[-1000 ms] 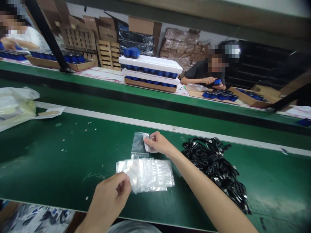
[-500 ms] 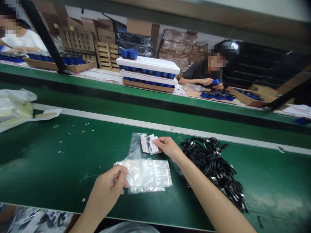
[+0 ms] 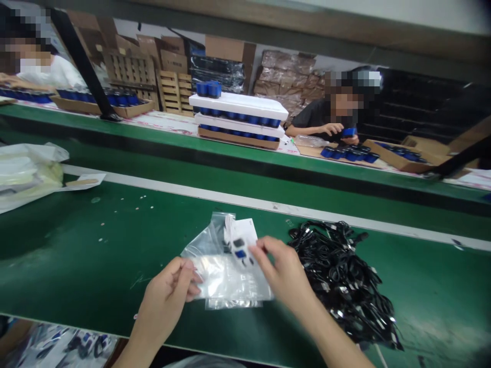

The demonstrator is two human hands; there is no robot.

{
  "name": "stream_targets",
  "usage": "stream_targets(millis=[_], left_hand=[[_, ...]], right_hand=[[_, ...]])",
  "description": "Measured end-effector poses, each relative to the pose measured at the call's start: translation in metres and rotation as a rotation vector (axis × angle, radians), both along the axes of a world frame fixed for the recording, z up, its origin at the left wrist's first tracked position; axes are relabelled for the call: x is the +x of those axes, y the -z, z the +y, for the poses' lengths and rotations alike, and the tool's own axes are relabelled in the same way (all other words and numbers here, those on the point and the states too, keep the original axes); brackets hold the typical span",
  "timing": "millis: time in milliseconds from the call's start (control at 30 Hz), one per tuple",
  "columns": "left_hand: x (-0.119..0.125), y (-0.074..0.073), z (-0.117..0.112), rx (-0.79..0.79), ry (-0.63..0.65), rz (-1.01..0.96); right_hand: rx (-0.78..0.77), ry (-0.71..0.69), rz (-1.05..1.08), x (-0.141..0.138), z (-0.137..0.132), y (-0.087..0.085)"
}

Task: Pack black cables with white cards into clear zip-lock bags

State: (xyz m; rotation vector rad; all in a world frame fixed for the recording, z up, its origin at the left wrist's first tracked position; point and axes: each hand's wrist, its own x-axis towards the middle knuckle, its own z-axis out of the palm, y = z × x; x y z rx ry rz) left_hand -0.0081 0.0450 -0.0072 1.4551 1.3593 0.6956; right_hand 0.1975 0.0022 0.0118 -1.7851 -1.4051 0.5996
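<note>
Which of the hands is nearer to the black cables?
Right. The right hand is close beside the cables; the left hand is farther, at the left of the bags.

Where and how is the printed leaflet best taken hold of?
Probably by its right edge, from the right, with a light thumb-and-finger pinch: the leaflet looks thin and flat, its left part overlaps the clear bags in view, and that edge faces the right hand, which pinches it there.
</note>
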Motion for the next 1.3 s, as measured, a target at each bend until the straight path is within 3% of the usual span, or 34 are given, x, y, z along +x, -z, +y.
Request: stream_targets(millis=[67,133,233,333,433,567,667,733,800,867,1000,1067,1133,1300], left_hand=[[0.001,-0.001,0.0,-0.003,-0.07,-0.086],[0.002,-0.001,0.0,0.012,-0.059,-0.106],[0.004,0.0,-0.002,0.207,-0.011,0.039],[0.004,0.003,-0.005,0.4,-0.064,0.182],[0.004,0.005,-0.005,0.44,-0.134,0.22],[0.006,0.004,-0.003,0.491,-0.225,0.25],[0.01,0.002,-0.002,0.527,-0.244,0.255],[0.013,0.001,-0.002,0.548,-0.235,0.255],[0.013,0.002,-0.001,0.565,-0.211,0.255],[0.012,0.004,0.0,0.579,-0.179,0.263],[0.009,0.007,-0.003,0.635,-0.147,0.312],[0.01,0.007,-0.008,0.682,-0.111,0.332],[0.013,0.006,-0.015,0.727,-0.054,0.34],[0.02,0.007,-0.026,0.829,0.048,0.35]], right_hand=[[0.155,-0.159,-0.132,-0.02,-0.023,-0.002],[0.273,-0.235,-0.244,-0.039,-0.035,0.005],[0.272,-0.207,-0.281,-0.056,-0.036,0.018],[0.254,-0.173,-0.213,-0.065,-0.032,0.024],[0.292,-0.053,-0.009,-0.075,-0.035,0.029],[0.183,0.238,0.497,-0.095,-0.044,0.044],[-0.001,0.129,0.934,-0.106,-0.045,0.055],[-0.127,0.046,1.051,-0.107,-0.044,0.058],[-0.188,0.038,0.973,-0.101,-0.043,0.056],[-0.134,0.071,0.738,-0.091,-0.045,0.05],[0.279,0.094,0.094,-0.075,-0.053,0.035],[0.502,0.045,-0.121,-0.072,-0.055,0.031],[0.608,-0.019,-0.246,-0.07,-0.055,0.03],[0.478,-0.072,-0.367,-0.067,-0.054,0.034]])
